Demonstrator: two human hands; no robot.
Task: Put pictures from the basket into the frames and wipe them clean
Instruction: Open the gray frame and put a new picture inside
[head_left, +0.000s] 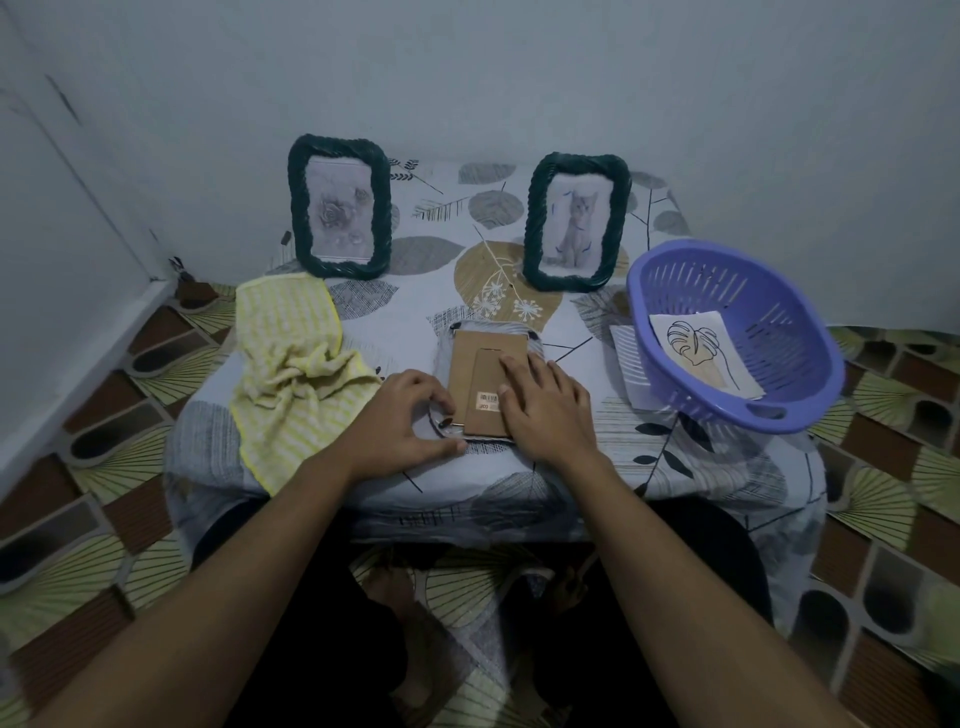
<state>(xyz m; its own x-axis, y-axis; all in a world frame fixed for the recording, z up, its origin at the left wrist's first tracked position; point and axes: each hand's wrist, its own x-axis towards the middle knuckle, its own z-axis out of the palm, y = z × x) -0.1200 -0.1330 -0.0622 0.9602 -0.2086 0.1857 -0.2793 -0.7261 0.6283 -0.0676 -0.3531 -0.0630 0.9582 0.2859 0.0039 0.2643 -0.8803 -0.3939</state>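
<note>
Partly beneath right hand (545, 400): face-down frame (470, 358), front unseen.

A face-down frame (443, 347) lies on the table (519, 470) right under the fingers of both hands. The left hand (410, 415) grips its near-left corner, and the right hand (545, 400) rests flat on its backing board (470, 364). Just left of the left fingers lies a towel (296, 364). Well behind the fingers stand two frames, the rose picture frame (337, 205) on the left and the cat picture frame (575, 221) on the right. Right of the right fingers sits a basket (779, 322) with a leaf drawing (701, 358) in it. A sheet of paper (628, 358) lies at the basket's left edge.
</note>
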